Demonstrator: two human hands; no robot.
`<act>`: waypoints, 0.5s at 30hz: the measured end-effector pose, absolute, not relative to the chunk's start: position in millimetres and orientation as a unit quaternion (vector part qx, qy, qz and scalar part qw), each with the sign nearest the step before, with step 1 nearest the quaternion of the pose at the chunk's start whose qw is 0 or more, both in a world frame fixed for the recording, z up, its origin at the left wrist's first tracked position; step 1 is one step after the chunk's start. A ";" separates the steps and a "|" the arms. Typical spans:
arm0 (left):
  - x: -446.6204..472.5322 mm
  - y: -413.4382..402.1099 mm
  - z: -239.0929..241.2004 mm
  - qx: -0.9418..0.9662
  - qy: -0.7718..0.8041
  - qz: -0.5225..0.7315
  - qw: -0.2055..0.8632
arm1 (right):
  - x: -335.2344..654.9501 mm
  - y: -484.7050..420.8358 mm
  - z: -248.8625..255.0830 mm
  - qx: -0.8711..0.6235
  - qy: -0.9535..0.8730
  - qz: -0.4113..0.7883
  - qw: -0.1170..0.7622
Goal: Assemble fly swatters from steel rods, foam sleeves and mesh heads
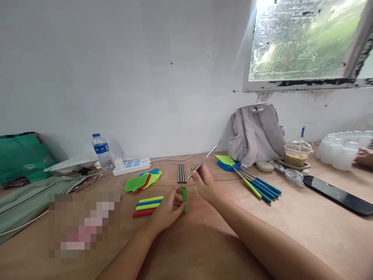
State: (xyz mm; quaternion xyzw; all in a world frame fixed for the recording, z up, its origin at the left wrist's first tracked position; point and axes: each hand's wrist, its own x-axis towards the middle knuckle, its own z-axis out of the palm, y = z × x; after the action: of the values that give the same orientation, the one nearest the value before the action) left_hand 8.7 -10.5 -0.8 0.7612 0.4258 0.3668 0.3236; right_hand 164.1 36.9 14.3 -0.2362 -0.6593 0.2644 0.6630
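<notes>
My left hand (171,208) is closed on a green plastic handle tube (184,194), held upright with its open end on top. A slim silver metal rod (207,156) slants up and right from the closed fingers of my right hand (203,181); its lower end is a little above the green tube, apart from it. Several more metal rods (182,174) lie side by side just beyond. Left of my left hand lie yellow, blue and red handle tubes (145,212), partly hidden by it. Behind them is a pile of mesh fly swatter heads (135,182).
Right of my hands lie several whole fly swatters (258,186). Beyond stand a backpack (253,134) and a drink cup (297,153), with a black phone (338,194) nearer. A power strip (131,166) and water bottle (102,151) are back left. Another person's hand (365,157) is far right.
</notes>
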 end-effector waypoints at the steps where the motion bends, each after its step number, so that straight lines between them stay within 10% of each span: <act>1: 8.7 -10.4 -0.8 0.761 0.425 0.367 0.325 | 162.2 33.5 16.4 -0.228 -0.668 0.283 0.649; 15: 9.4 -11.5 2.2 0.773 0.417 0.360 0.315 | 160.6 24.6 13.7 -0.296 -0.743 0.272 0.536</act>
State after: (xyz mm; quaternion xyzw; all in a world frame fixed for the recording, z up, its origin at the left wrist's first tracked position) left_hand 9.4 -11.5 2.2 0.7730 0.4166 0.3604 0.3146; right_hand 160.6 24.6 13.7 -0.2956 -0.7429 0.2716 0.5357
